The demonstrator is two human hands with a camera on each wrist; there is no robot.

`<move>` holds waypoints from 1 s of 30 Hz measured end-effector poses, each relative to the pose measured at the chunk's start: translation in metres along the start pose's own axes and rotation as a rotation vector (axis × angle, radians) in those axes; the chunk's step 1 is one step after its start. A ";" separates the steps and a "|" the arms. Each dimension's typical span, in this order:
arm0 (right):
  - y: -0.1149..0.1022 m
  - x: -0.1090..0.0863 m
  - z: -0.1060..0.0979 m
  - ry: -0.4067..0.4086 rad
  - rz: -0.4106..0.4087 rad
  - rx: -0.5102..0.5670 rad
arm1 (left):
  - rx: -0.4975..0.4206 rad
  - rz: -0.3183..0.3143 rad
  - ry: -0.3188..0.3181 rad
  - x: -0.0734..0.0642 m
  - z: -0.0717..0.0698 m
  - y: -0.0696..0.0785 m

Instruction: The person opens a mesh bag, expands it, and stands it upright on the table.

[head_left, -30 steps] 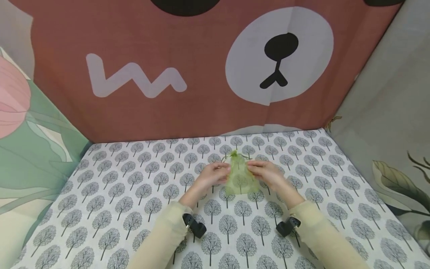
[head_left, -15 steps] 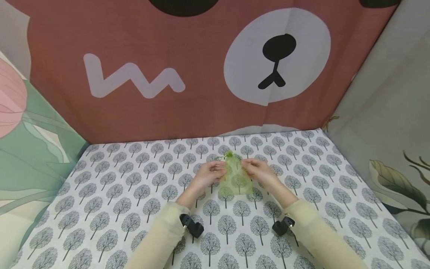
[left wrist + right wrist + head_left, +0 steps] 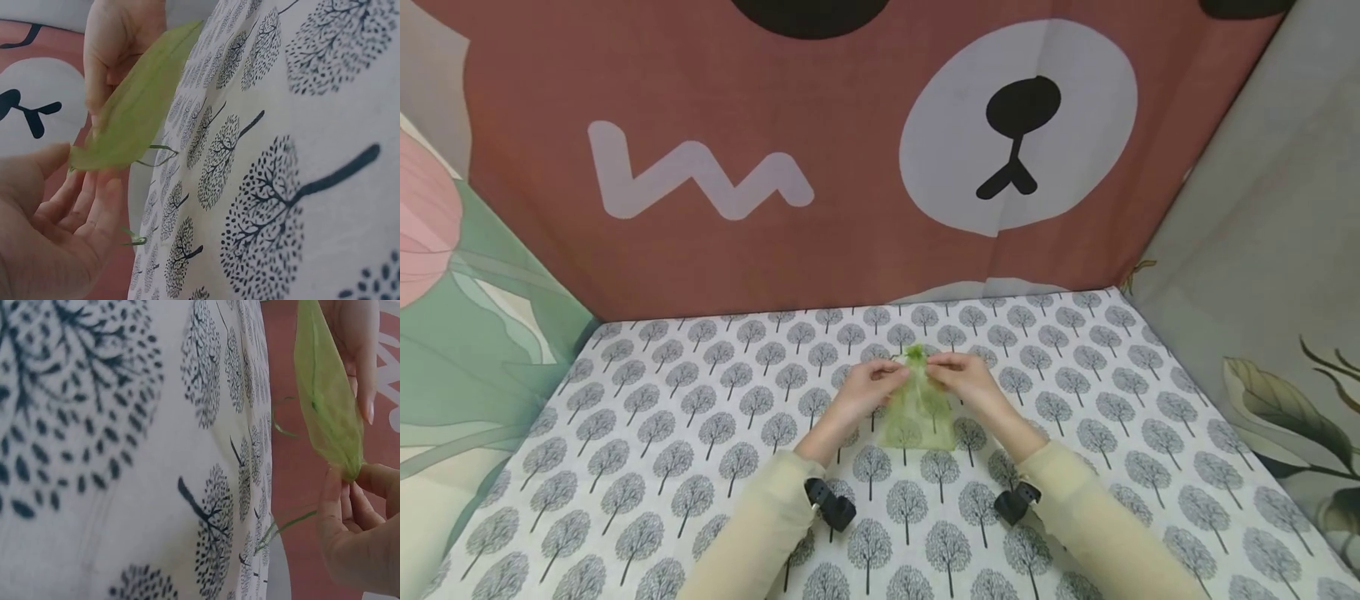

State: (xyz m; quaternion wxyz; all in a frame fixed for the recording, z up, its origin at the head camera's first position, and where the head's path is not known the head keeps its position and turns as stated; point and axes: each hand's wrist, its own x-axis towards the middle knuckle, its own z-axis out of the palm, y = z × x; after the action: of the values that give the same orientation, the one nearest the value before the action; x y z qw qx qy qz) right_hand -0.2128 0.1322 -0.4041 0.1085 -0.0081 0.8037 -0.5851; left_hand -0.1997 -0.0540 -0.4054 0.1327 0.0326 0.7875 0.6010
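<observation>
Green pouch (image 3: 917, 425) is held up between the two hands over the tree-print cloth (image 3: 700, 508), with its gathered top (image 3: 914, 353) pointing away from the person and its wider end towards them. The fabric is thin enough for the printed trees to show through, and no contents can be made out. Whether its lower edge touches the cloth I cannot tell.

Both grips are narrow. The left hand (image 3: 865, 390) pinches the pouch's left side near the neck between thumb and fingers; the right hand (image 3: 970, 379) pinches the opposite side close to the gather, thumb against fingertips. In the right wrist view a loose drawstring (image 3: 294, 521) trails beside the neck, well apart from the right fingertips.

The step in hand appears to be working at the gathered neck, where the top looks drawn tight. If the mouth is to be loosened, the next move calls for matching pinches on the fabric either side of the gather and a gentle, even pull outward. Catching the cord along with the fabric could hold the neck tight, and such slippery-looking material may slide from the fingers.
</observation>
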 end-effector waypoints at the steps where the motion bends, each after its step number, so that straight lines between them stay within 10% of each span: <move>1: -0.001 0.000 0.000 0.003 -0.001 -0.005 | 0.000 0.000 0.012 0.000 0.000 0.001; 30: -0.002 -0.001 -0.003 -0.086 -0.070 0.064 | -0.075 0.024 0.092 0.006 0.005 -0.001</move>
State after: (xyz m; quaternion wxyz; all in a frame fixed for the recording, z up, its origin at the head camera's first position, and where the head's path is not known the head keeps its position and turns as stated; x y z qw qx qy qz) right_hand -0.2128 0.1346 -0.4016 0.1228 -0.0580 0.7784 -0.6129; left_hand -0.2038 -0.0485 -0.4083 0.0902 0.0093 0.7691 0.6327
